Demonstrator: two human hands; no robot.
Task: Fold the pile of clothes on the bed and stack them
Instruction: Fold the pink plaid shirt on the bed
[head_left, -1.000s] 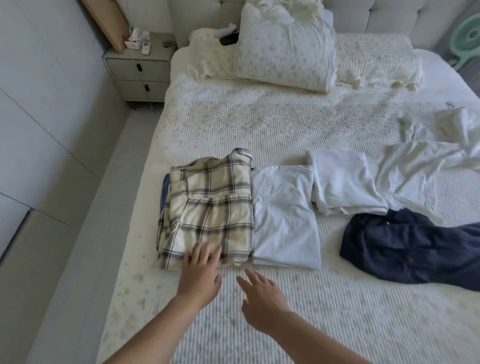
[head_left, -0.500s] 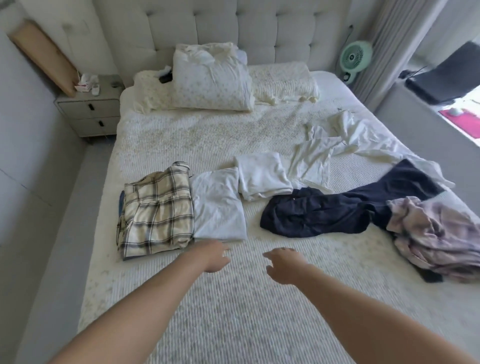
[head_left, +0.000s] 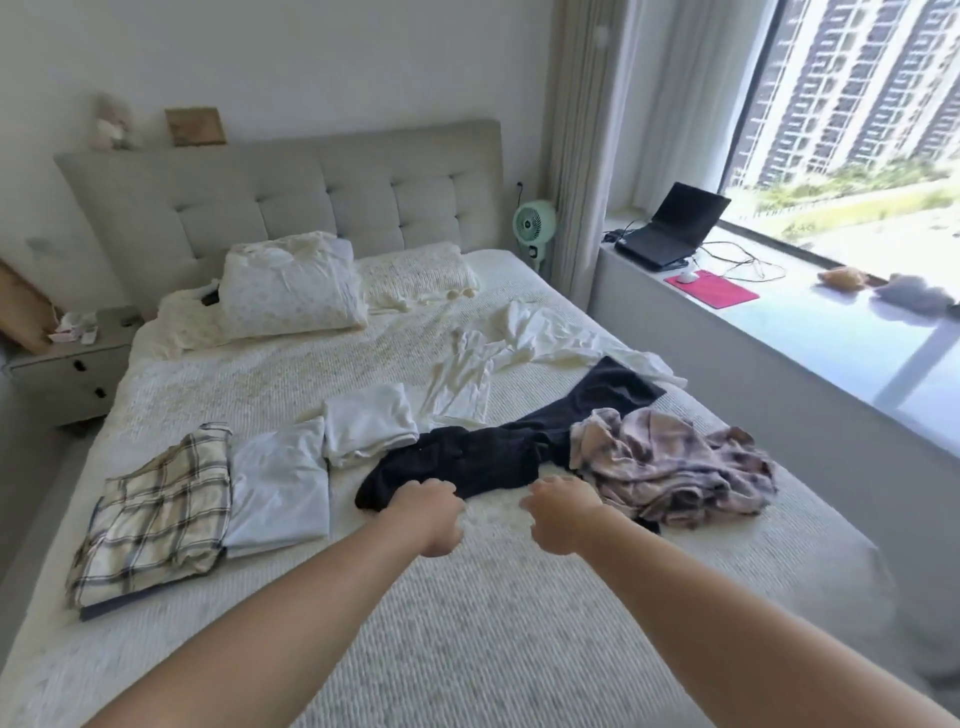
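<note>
Clothes: both arms outstretched, left hand (head_left: 428, 512) and right hand (head_left: 563, 512) loosely curled, holding nothing, at near edge of dark garment (head_left: 467, 462) mid-bed (head_left: 467, 623). Step looks like picking the next unfolded piece; next: grab edge, spread flat. Folded plaid shirt (head_left: 156, 514) lies well left of it.

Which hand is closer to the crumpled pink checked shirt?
The right hand. It hovers just left of the pink checked shirt, near its edge. The left hand is farther left, at the near end of the dark garment, apart from the shirt.
</note>
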